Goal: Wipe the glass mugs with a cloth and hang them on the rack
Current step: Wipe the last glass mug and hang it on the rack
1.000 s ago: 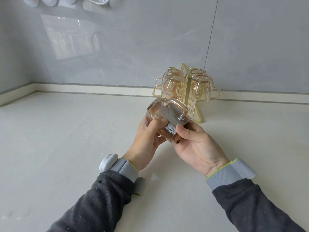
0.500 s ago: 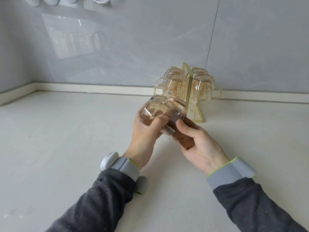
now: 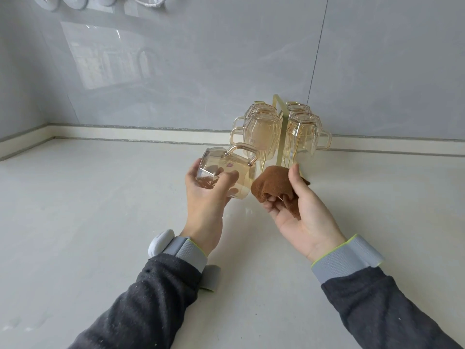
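The left hand point(image 3: 206, 195) alone carries the amber glass mug point(image 3: 226, 172), just left of the frame's centre above the countertop point(image 3: 100, 222). The mug lies on its side with its handle at twelve o'clock, and the fingers are curled round its body with the thumb laid across the near face. At three o'clock from it the right hand point(image 3: 299, 210) has its fingers bunched into the brown cloth point(image 3: 274, 185), thumb upright against the fabric. Whether the cloth touches the mug's mouth I cannot tell. The likeliest mishap is a slip: smooth faceted glass in a one-handed hold, over a hard surface, could turn in the palm and drop if the grip loosens on the way to the rack point(image 3: 279, 132). That gold rack stands at one o'clock from the mug and is already crowded with four mugs point(image 3: 263, 132) hung mouth-down. Swinging the fifth in carelessly could strike glass on glass, or nudge the slim frame enough to rock it. Thin prongs show low on the rack, but which one is free is hard to make out, so a misjudged hook could leave the mug half seated. The cloth, close in front of the rack's foot, might also catch a prong. Nothing readable appears anywhere: the mugs show no legible mark, the white device point(image 3: 161, 241) by the left wrist shows no logo, and the wall point(image 3: 201, 71) carries only a window's reflection
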